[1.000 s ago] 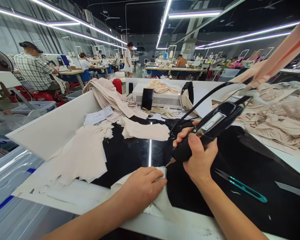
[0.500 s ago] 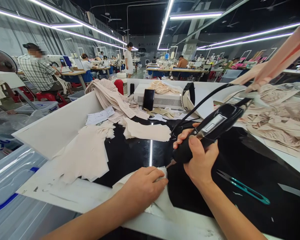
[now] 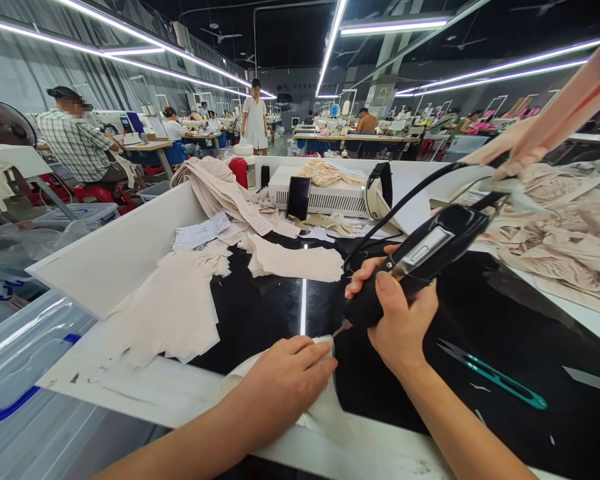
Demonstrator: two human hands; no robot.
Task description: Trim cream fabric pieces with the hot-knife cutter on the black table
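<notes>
My right hand is wrapped round a black corded handheld tool, which has a silver panel on its side. Its narrow metal tip points down-left at the edge of a pale fabric piece; whether they touch is too fine to tell. My left hand grips and presses this fabric against the table's front edge, thumb and fingers close together, hiding much of it. A peach cloth strip is tied to the tool's upper end. Teal thread snips lie right of my right hand.
Pale cut pieces are spread at left, and a fabric stack lies ahead on the black tabletop. Behind stand a phone and a white vented box. Heaped fabric fills the right side; clear bins stand left.
Both hands and the tool stay nearly in place, the tip still at the fabric edge. The view shifts slightly. In the background, a standing person in white has turned toward the camera.
</notes>
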